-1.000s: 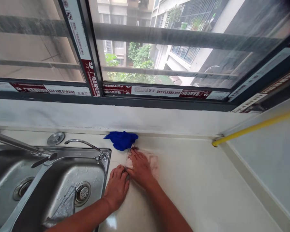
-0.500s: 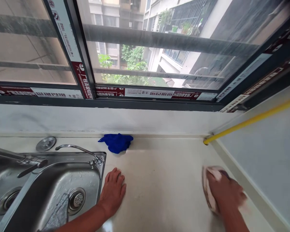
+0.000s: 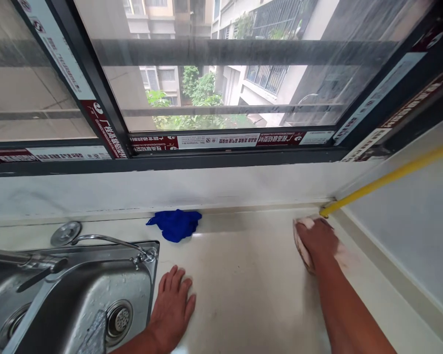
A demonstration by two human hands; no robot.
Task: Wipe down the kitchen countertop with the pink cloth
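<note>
Right hand: the right hand [image 3: 318, 237] is closed over a folded pink cloth, palm down, at the far right of the desk; its fingertips are partly hidden
Pink cloth: the pink cloth [image 3: 301, 248] lies on the desk under the right hand, near the back corner, its left edge raised beside the thumb, its right part blurred
Left hand: the left hand [image 3: 173, 306] rests palm down on the desk, holding nothing, fingers slightly apart and thumb spread to the side, just beside the sink's right edge
Desk: the pale, glossy desk [image 3: 239, 295] stretches between the two hands, which are well apart, with a few small dark specks near the middle
Blue cloth: a crumpled deep-blue cloth [image 3: 176, 225] lies at the back of the desk, near the wall, beyond the left hand
Sink: a stainless-steel double sink [image 3: 96, 278] sits at the left, water drops on the wall of its right basin
Right basin: a round strainer drain [image 3: 119, 322], with a crumpled grey cloth-like piece [image 3: 95, 334] beside it
Faucets: a slim curved spout [image 3: 110, 239] at the back right corner, a thicker faucet [image 3: 25, 259] farther left
Metal disc: a round metal disc [image 3: 66, 233] behind the sink
Pipe: a yellow pipe [image 3: 384, 184] slants down to the back right corner, near the right hand
Window: a dark-framed window [image 3: 221, 157] with red-and-white stickers
</note>
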